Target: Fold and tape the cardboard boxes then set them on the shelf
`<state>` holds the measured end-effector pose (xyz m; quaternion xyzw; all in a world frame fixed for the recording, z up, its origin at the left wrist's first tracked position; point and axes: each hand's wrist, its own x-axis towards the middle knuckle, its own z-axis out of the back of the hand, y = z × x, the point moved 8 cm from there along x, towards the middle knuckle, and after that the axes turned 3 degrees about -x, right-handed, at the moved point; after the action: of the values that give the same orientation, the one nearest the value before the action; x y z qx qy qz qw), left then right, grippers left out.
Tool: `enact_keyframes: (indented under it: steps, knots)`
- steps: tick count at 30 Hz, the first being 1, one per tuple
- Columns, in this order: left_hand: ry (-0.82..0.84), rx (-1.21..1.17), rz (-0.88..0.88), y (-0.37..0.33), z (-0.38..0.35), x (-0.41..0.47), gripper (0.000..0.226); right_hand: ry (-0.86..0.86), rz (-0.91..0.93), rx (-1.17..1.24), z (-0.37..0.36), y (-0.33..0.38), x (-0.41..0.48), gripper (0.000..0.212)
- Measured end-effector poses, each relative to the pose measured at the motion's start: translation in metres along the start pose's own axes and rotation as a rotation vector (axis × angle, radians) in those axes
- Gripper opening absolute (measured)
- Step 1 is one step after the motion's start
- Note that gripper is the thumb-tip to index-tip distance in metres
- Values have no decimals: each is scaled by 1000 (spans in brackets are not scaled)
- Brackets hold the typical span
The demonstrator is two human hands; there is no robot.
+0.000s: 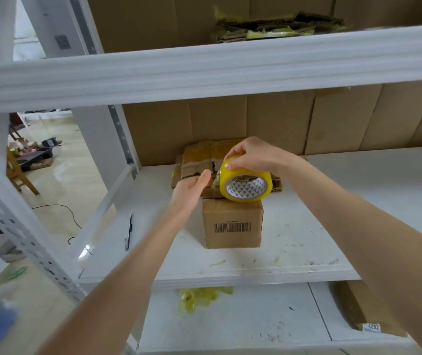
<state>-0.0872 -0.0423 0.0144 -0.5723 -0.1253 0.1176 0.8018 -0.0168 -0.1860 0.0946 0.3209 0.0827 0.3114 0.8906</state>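
The box [233, 221] stands folded on the shelf [294, 247], taping seemingly underway: right hand [250, 155] grips the tape roll [245, 184] on its top, left hand [192, 190] rests straight-fingered against the top edge; flattened cardboard [197, 160] behind awaits folding

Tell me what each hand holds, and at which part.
The right hand grips the tape roll by its outer band, near the top. The left hand touches the box top; whether it pinches anything cannot be told.
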Motion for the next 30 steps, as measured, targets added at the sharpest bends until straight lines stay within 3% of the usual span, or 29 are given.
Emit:
enact_keyframes:
  steps: [2,5,7,9,13,16,25,30]
  knots:
    - [9,-2,45,-6,-3,2,45,-8,20,-27,-2,3,2,14]
    - [-18,-83,32,-14,-5,2,19,64,46,-58,-2,2,-3,36]
    - [-61,-99,5,-17,-1,2,18,132,49,-99,-2,-5,-11,57]
    - [-103,-78,-7,-17,2,3,25,90,19,-115,3,-20,-17,66]
    - [-147,-91,50,-9,7,4,29,-78,-32,-16,9,-37,-21,62]
    - [-187,-111,99,-2,13,4,26,-165,32,-63,11,-28,-20,54]
    - [-262,-178,182,15,26,1,19,-168,81,-272,20,-13,-22,66]
    - [-274,-151,200,24,22,0,22,-179,84,-368,16,-9,-22,46]
